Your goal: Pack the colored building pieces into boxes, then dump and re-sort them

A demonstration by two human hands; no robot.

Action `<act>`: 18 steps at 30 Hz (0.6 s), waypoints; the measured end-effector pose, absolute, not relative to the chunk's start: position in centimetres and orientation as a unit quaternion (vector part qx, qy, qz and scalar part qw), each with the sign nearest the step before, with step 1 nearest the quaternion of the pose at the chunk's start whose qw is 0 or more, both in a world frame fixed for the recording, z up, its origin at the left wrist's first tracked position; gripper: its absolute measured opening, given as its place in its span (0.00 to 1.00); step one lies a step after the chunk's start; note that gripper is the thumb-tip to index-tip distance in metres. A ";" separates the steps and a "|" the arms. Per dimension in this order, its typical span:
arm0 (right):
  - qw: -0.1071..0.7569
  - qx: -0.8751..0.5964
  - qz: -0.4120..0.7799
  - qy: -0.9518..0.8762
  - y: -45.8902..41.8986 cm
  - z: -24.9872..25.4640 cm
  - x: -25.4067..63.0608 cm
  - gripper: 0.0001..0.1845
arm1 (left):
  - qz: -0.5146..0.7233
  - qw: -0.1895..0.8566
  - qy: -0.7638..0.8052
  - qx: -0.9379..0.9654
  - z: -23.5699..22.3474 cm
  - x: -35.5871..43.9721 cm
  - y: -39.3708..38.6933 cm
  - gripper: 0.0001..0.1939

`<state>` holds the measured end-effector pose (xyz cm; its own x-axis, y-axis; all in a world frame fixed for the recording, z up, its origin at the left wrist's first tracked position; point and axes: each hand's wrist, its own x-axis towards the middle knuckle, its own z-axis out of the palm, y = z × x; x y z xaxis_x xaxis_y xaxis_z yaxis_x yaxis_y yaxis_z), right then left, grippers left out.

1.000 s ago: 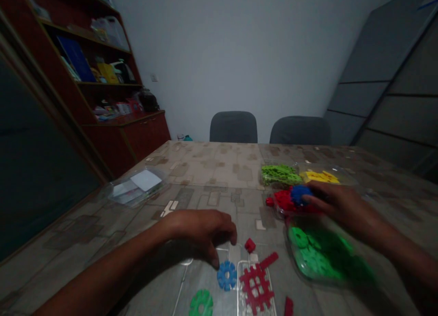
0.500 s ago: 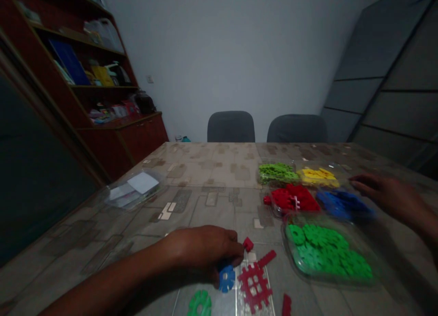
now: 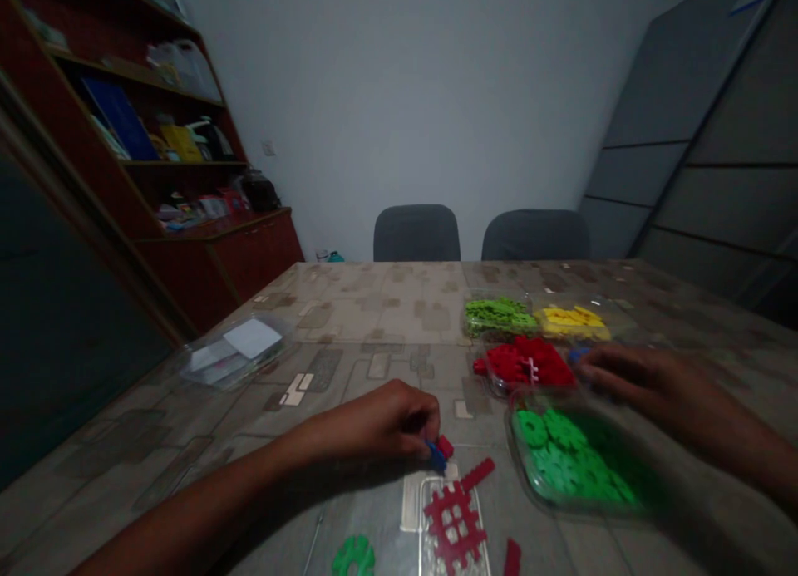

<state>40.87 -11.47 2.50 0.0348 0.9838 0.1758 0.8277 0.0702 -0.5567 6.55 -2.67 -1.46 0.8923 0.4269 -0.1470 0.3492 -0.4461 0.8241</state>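
My left hand [image 3: 402, 422] pinches a blue notched disc [image 3: 435, 456], which is turned nearly edge-on just above the table. A small red block [image 3: 445, 446] lies right behind it. My right hand [image 3: 629, 372] is over the tub of blue pieces [image 3: 578, 354], its fingers bent together; whatever may be between them is hidden. Most of that tub is covered by the hand. In front of my left hand lie a dark red square lattice piece [image 3: 454, 526], a short red strip [image 3: 479, 474], another red strip [image 3: 512, 557] and a green notched disc [image 3: 354, 557].
Clear tubs hold red pieces [image 3: 529, 362], green discs [image 3: 577, 468], light green pieces [image 3: 499, 317] and yellow pieces [image 3: 572, 320]. A clear tray with white cards [image 3: 252, 337] sits at left. Two grey chairs [image 3: 416, 233] stand behind the patterned table [image 3: 349, 293].
My left hand has picked the blue disc up off the table and tilted it. My right hand left the red tub without its blue disc, went right, then came back left over the blue tub.
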 end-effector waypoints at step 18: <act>0.285 -0.664 0.058 -0.689 -10.7 1.6 39.2 0.14 | 0.160 0.470 0.228 0.838 -0.6 6.7 -3.2 0.11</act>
